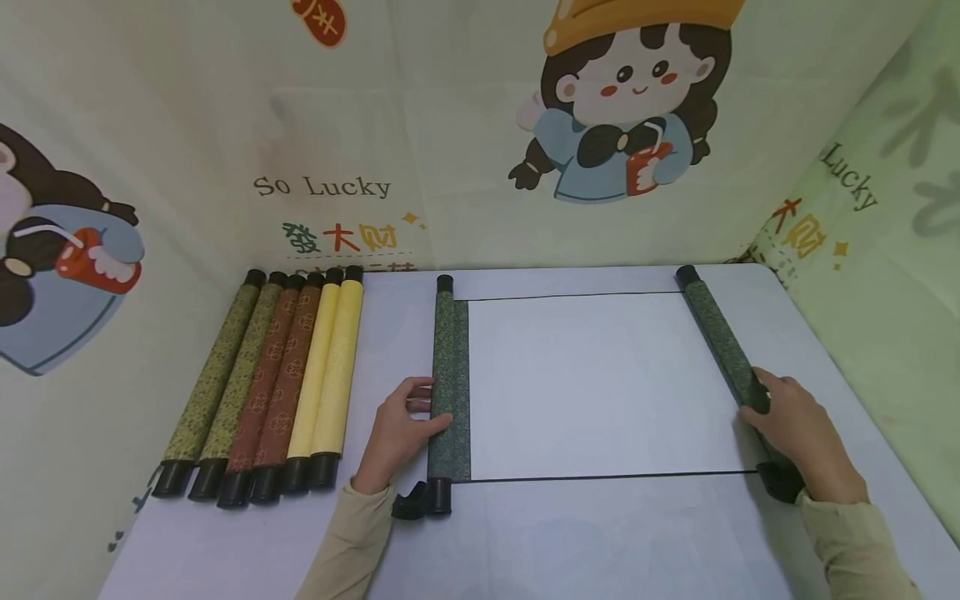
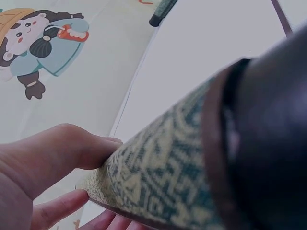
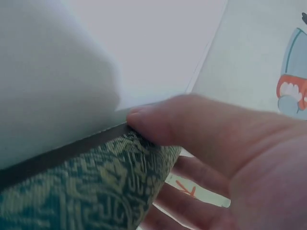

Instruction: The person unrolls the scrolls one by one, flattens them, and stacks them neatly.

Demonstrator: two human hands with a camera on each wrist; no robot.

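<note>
A hanging scroll lies unrolled on the table, its blank white paper [image 1: 600, 383] framed by thin dark lines. Its left green patterned roll [image 1: 442, 358] has black end caps. My left hand [image 1: 397, 433] grips that roll, thumb on top and fingers at its outer side; the left wrist view shows the thumb [image 2: 72, 143] against the patterned cloth. On the slanted right green roll [image 1: 716, 329], my right hand [image 1: 802, 429] holds the lower part. The right wrist view has that thumb [image 3: 163, 122] on the roll's edge, with fingers around the outer side.
To the left several rolled scrolls lie side by side: olive [image 1: 213, 375], brown floral [image 1: 288, 375] and yellow [image 1: 337, 367], all with black caps. A black curved piece [image 1: 408, 504] is beside the left roll's near cap. Printed cloth [image 1: 465, 125] hangs behind the white table [image 1: 600, 542].
</note>
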